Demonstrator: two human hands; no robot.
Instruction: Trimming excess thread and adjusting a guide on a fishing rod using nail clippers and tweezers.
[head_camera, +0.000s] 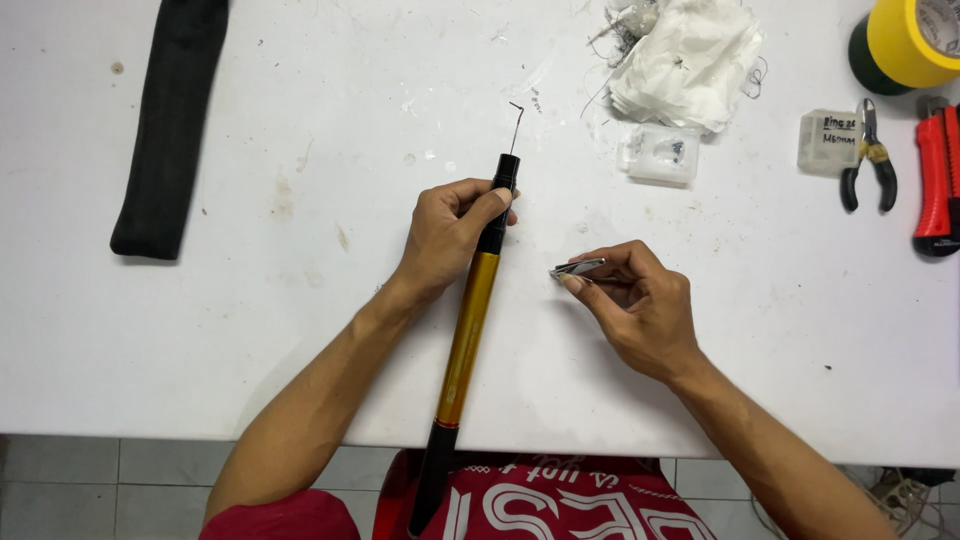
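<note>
Left hand (447, 232) clamps the black collar of a gold-and-black telescopic rod (468, 330) lying on the white table (250, 330) | right hand (635, 300) pinches a small metal tool (577, 267) beside it | thin wire tip (516, 125) juts from the collar | judgement: steady the rod, work gently.

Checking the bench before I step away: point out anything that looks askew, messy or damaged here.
The thin wire sticking out of the gold-and-black rod in the left hand is kinked at its tip. Loose thread snarls lie around the crumpled white cloth. The white table is stained and scuffed. Nothing looks spilled.
</note>
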